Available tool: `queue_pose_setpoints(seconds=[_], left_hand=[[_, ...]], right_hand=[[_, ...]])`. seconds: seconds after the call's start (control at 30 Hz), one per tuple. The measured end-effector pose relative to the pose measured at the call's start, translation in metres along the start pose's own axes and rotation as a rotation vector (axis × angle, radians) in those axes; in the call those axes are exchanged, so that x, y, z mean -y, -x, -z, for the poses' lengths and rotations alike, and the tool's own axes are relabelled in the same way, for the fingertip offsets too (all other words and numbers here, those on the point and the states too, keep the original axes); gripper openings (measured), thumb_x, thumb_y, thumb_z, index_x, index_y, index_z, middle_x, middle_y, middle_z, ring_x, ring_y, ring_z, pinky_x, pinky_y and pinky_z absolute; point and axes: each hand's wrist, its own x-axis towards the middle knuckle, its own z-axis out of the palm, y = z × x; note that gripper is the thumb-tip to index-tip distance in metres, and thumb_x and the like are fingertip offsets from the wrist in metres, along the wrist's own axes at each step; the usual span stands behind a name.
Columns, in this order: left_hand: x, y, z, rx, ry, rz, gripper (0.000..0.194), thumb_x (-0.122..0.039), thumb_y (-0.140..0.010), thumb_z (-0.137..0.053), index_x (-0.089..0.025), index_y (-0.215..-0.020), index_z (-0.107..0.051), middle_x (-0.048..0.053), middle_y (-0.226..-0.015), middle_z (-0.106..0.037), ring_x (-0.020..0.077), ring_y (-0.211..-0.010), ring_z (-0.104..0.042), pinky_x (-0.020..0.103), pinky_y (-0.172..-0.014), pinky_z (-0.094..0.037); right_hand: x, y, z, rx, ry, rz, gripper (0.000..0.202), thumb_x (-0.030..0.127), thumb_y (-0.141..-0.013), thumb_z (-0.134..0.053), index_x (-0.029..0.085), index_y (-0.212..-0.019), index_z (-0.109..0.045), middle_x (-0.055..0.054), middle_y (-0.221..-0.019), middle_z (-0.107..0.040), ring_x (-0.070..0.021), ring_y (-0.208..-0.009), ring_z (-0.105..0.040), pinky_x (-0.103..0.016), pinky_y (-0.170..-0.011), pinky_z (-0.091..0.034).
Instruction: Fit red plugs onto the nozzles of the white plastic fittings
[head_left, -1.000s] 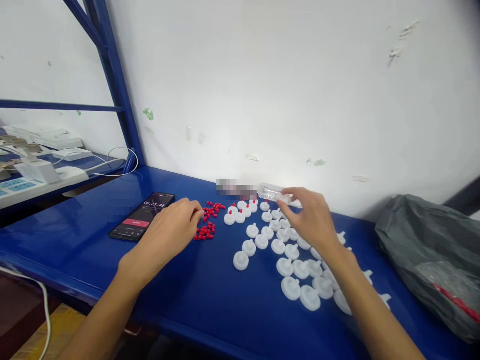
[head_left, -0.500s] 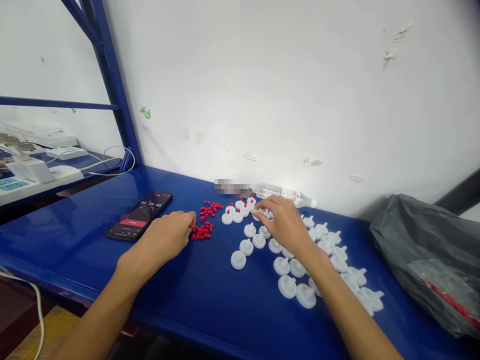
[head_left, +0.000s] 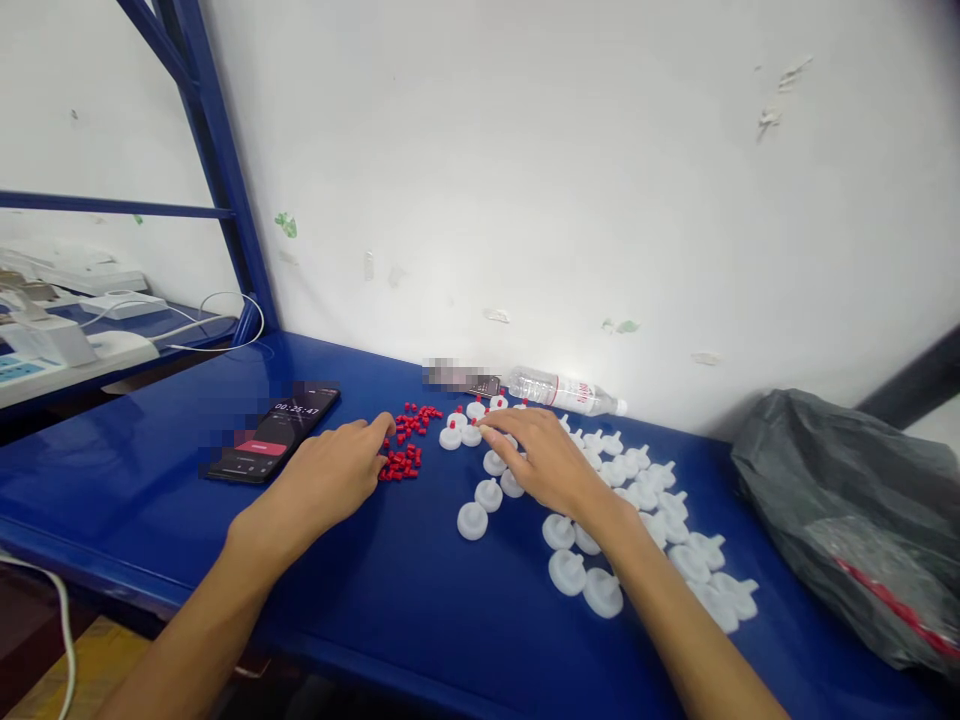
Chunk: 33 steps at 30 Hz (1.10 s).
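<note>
Though small, stubby red caps (head_left: 407, 460).

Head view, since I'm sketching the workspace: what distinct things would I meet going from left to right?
White power strip → phone with the red button → small red pieces → clear bottle → dark plastic bag.

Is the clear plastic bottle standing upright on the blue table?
No, the bottle lies on its side near the wall, beyond the white round pieces.
</note>
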Motion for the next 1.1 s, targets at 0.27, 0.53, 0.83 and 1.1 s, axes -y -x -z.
queue_pose_setpoints(seconds=[0.27, 0.53, 0.83, 1.1], left_hand=[[-0.008, 0.001, 0.004, -0.126, 0.039, 0.012, 0.036, -0.033, -0.104, -0.044, -0.023, -0.137, -0.054, 0.015, -0.122, -0.075, 0.0318, -0.112, -0.073, 0.040, -0.089, -0.054], [-0.021, 0.002, 0.016, -0.278, 0.196, 0.007, 0.039, -0.036, -0.106, -0.039, -0.025, -0.143, -0.046, 0.007, -0.101, -0.077, 0.0282, -0.085, -0.074, 0.035, -0.069, -0.046], [-0.047, 0.015, 0.016, -0.390, 0.554, -0.257, 0.021, -0.042, -0.102, -0.056, -0.025, -0.110, -0.066, -0.003, -0.081, -0.067, 0.0157, -0.065, -0.059, 0.030, -0.064, -0.042], [-0.055, 0.018, 0.015, -0.425, 0.707, -0.369, 0.017, -0.027, -0.099, -0.056, -0.020, -0.091, -0.069, -0.004, -0.078, -0.068, 0.0095, -0.057, -0.053, 0.025, -0.057, -0.040]], right_hand=[[0.009, -0.001, -0.012, 0.039, 0.039, 0.071, 0.038, 0.033, -0.113, -0.041, 0.023, -0.137, -0.069, -0.010, -0.139, -0.072, -0.0271, -0.129, -0.067, -0.049, -0.108, -0.051], [0.005, -0.001, 0.001, -0.148, 0.059, 0.142, 0.021, 0.016, -0.104, -0.059, 0.021, -0.117, -0.075, -0.008, -0.115, -0.080, -0.0255, -0.103, -0.074, -0.044, -0.096, -0.055], [0.041, 0.006, 0.019, -0.354, 0.094, 0.298, 0.036, 0.006, -0.102, -0.054, 0.024, -0.131, -0.065, -0.004, -0.103, -0.079, -0.0209, -0.093, -0.070, -0.041, -0.100, -0.050], [0.055, 0.004, 0.012, -0.525, 0.139, 0.417, 0.033, 0.003, -0.102, -0.054, 0.020, -0.129, -0.064, -0.003, -0.102, -0.080, -0.0150, -0.088, -0.072, -0.039, -0.101, -0.047]])
